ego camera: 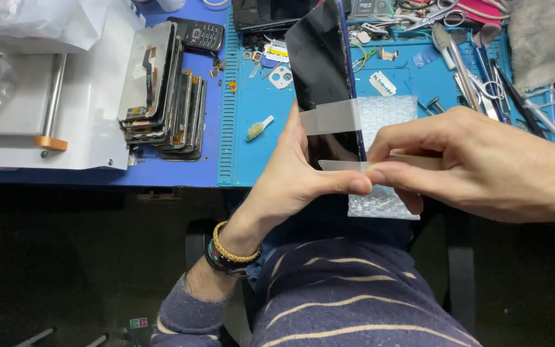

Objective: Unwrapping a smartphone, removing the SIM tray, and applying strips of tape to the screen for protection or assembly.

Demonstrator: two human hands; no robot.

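My left hand [290, 183] grips a dark phone screen panel [322, 71], held upright above my lap, with its thumb pressed on the lower strip of clear tape [336, 166]. A second tape strip [330, 117] crosses the panel higher up. A sheet of bubble wrap [390, 115] lies behind the panel on its right side. My right hand [476, 164] pinches the lower tape's end and the wrap's edge beside the left thumb.
A stack of phone screens [162, 93] stands on the blue bench at left, beside a white machine [46, 96]. The teal work mat [258, 154] holds a razor blade [383, 83], tweezers and scissors [470, 71], small parts. A grey cloth [541, 38] lies at the right.
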